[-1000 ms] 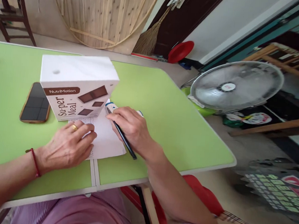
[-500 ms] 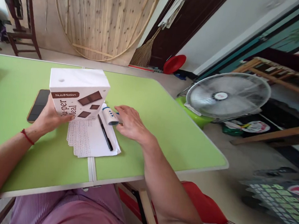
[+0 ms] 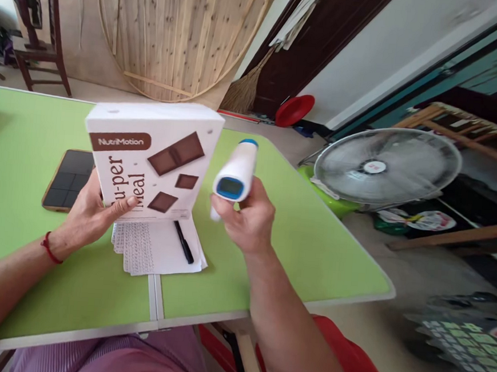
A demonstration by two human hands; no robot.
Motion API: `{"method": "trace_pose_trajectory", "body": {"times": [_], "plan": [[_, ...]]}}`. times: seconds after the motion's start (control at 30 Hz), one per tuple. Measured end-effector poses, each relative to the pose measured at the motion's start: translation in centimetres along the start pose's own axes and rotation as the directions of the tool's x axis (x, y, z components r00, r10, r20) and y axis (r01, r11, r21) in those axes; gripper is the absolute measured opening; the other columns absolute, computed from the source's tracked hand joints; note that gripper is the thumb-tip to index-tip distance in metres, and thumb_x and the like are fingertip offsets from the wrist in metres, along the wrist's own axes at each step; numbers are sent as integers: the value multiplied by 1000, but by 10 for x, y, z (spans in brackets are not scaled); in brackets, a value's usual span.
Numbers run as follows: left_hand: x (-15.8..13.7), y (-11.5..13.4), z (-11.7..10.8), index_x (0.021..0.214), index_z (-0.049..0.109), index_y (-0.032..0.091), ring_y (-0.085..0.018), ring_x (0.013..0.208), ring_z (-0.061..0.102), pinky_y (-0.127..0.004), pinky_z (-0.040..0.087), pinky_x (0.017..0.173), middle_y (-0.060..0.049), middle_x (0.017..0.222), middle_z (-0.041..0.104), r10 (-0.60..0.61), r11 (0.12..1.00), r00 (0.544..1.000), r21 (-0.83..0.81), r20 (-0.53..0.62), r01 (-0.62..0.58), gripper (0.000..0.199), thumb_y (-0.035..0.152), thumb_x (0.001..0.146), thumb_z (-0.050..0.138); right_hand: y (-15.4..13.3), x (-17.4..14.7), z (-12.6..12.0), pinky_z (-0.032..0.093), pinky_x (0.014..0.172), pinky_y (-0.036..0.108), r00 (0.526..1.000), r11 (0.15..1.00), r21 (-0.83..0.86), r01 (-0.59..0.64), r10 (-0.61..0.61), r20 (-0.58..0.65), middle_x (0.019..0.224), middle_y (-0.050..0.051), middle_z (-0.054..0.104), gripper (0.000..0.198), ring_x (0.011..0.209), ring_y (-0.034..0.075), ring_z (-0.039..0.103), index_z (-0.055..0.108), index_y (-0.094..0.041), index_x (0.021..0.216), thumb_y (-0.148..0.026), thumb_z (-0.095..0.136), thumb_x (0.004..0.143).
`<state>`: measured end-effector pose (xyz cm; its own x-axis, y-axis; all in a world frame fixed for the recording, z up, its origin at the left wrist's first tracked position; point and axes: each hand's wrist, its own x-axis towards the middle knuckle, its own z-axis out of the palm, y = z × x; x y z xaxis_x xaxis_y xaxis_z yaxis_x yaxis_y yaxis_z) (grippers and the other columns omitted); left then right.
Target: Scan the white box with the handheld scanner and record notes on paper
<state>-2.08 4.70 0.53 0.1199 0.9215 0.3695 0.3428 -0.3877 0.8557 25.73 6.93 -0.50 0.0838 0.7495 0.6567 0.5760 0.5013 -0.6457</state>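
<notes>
A white NutriMotion box (image 3: 123, 170) with brown printed squares is gripped at its lower left by my left hand (image 3: 98, 208), thumb across the front. Just right of it my right hand (image 3: 250, 217) holds up a white and blue infrared thermometer (image 3: 239, 165) by its handle, the small screen facing me. Handwritten paper sheets (image 3: 157, 253) lie below the box, with a black pen (image 3: 185, 244) on top. The box hides the sheets' far part and the pen's upper end.
A phone (image 3: 66, 180) lies on the green table (image 3: 312, 254), left of the box. Past the table's right edge stand a fan (image 3: 374, 167) and a wooden frame. A red basin (image 3: 295, 110), a broom (image 3: 243, 91) and a chair (image 3: 39, 55) are farther back.
My right hand has closed on the thermometer and lifted it off the table, its screen end turned toward me. My left hand has brought the box nearer.
</notes>
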Motion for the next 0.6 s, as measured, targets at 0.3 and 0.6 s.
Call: {"method": "trace_pose_trajectory", "body": {"times": [0.3, 0.6], "plan": [[1, -13, 6, 129, 49, 22, -30, 115, 58, -52, 51, 99, -11, 125, 60, 141, 989, 989, 42, 41, -143, 46, 51, 93, 56, -80, -9, -15, 44, 48, 30, 881, 673, 572, -469, 311, 356, 74, 0, 57, 34, 54, 13, 50, 64, -23, 93, -45, 71, 68], [5, -16, 5, 112, 53, 21, -27, 98, 66, -44, 59, 83, -8, 111, 67, 15, 1000, 997, -26, 82, -13, 50, 58, 81, 69, -84, -67, 20, 41, 55, 29, 655, 454, 477, -752, 432, 620, 70, -1, 57, 31, 57, 11, 47, 69, -20, 88, -41, 78, 67]]}}
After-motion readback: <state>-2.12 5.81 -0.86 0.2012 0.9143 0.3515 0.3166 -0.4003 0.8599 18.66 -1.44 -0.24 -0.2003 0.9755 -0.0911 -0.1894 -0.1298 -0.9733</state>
